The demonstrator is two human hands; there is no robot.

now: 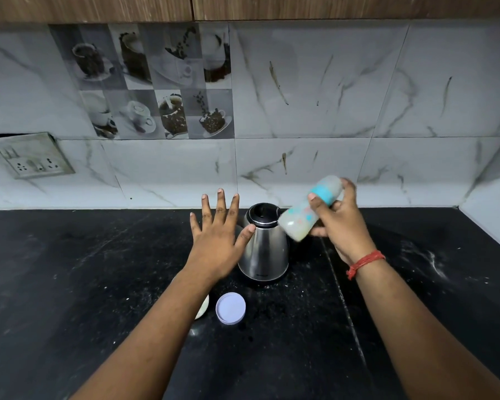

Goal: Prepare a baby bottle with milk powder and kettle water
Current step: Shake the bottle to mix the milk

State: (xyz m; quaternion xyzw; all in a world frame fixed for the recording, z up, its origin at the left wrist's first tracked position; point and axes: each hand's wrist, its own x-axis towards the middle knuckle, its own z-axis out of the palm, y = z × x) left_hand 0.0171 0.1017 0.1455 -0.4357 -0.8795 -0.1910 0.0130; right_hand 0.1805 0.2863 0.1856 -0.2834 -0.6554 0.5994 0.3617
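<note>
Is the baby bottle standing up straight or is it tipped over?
Tipped. The right hand holds the baby bottle slanted in the air above the kettle, its blue end higher and its base lower.

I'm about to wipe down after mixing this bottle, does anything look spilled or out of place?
Yes. Pale powdery specks are scattered over the black counter around the kettle, with a white smear to the right. A white lid lies loose in front of the kettle. The right hand holds the bottle tilted.

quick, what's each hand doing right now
Left hand: open, fingers spread, holding nothing, beside the kettle.
Right hand: gripping the baby bottle, tilted in the air.
</note>
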